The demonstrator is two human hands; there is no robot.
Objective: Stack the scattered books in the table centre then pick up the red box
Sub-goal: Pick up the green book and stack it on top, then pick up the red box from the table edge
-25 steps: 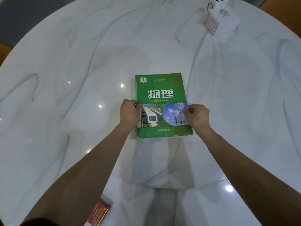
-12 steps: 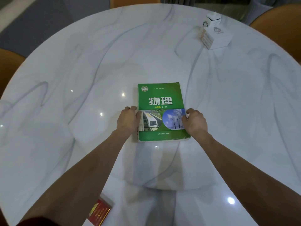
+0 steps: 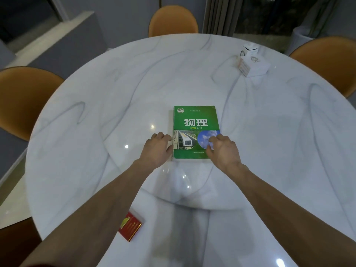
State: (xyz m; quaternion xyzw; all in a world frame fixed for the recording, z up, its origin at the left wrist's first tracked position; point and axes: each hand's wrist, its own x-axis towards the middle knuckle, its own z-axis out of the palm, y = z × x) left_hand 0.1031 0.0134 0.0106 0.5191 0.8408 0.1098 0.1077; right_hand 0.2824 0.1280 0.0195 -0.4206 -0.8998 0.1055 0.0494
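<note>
A green textbook with a train picture lies flat in the middle of the round white marble table, on top of a stack whose lower edges show along its left side. My left hand rests against the stack's left edge with fingers curled. Over the book's lower right corner is my right hand, its fingertips on the cover. A small red box with gold print lies near the table's front edge, partly under my left forearm.
Two white boxes stand at the far right of the table. Orange chairs surround it: one at the back, one on the left, one on the right. Curtains hang behind.
My head has tilted up, so the chairs and more of the red box show. My right hand has shifted from the book's right edge onto its cover.
</note>
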